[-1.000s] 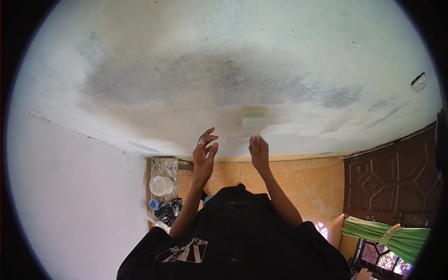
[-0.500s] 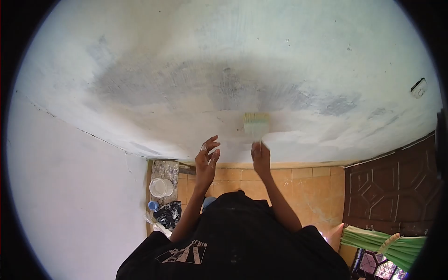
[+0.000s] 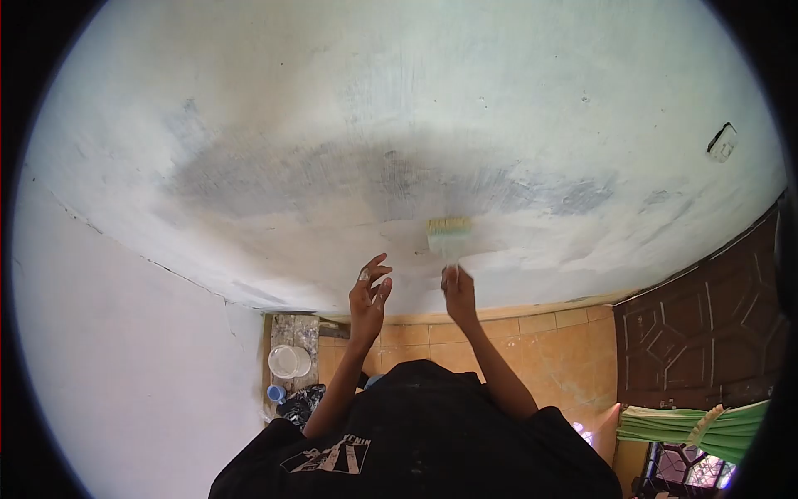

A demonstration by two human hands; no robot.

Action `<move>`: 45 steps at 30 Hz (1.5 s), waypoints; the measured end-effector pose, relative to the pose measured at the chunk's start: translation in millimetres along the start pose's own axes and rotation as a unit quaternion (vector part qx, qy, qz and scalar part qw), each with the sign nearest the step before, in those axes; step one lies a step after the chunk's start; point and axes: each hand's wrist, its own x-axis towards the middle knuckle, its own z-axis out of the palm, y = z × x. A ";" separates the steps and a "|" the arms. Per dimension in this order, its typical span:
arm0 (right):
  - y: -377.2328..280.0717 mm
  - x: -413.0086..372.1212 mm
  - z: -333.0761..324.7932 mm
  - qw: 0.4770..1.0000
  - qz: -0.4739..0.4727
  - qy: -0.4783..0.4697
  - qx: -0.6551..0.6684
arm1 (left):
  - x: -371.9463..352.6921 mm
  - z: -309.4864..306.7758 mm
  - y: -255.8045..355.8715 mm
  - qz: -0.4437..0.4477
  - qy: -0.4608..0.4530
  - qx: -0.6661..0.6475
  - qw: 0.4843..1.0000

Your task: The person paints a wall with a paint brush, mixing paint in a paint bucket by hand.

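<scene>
One brush [image 3: 449, 236] fills my closed right fingers [image 3: 451, 281], left fingers [image 3: 374, 263] empty, half-open; brushing the wall [image 3: 499, 91] ahead seemingly next needs light pressure.

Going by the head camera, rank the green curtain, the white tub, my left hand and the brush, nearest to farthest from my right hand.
1. Brush: in the right hand.
2. Left hand: just to its left.
3. White tub: lower left, on the bench.
4. Green curtain: lower right.
</scene>
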 end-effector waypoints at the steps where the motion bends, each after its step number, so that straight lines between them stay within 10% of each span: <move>1: 7.5 -15.4 1.2 0.999 0.039 0.000 -0.008 | -0.4 1.6 2.1 0.004 0.002 0.003 1.000; 9: -87.1 -4.9 16.6 0.999 -0.007 -0.039 0.035 | -2.6 -3.1 -1.9 -0.002 0.015 0.004 1.000; 15: -13.2 3.1 14.9 0.998 -0.060 0.000 -0.034 | -11.0 -0.9 -4.5 -0.002 0.021 -0.001 1.000; 17: 13.9 -32.1 12.1 0.999 0.050 -0.017 -0.007 | -15.7 -2.4 -3.6 -0.003 0.030 -0.006 1.000; 24: -81.0 5.5 36.9 0.996 -0.059 -0.054 -0.025 | -26.4 -20.0 -9.9 -0.018 0.036 0.006 0.999; 33: 7.8 -38.3 48.1 0.995 0.034 -0.048 -0.083 | -26.2 -27.3 -5.9 -0.012 0.069 -0.013 0.997; 39: -104.2 10.4 70.5 0.996 -0.056 -0.042 -0.051 | -32.7 -35.3 -9.6 -0.040 0.057 -0.004 0.998; 45: -26.3 -12.9 51.2 0.991 -0.001 -0.047 -0.125 | -28.1 -40.4 -8.0 -0.009 0.065 -0.018 0.998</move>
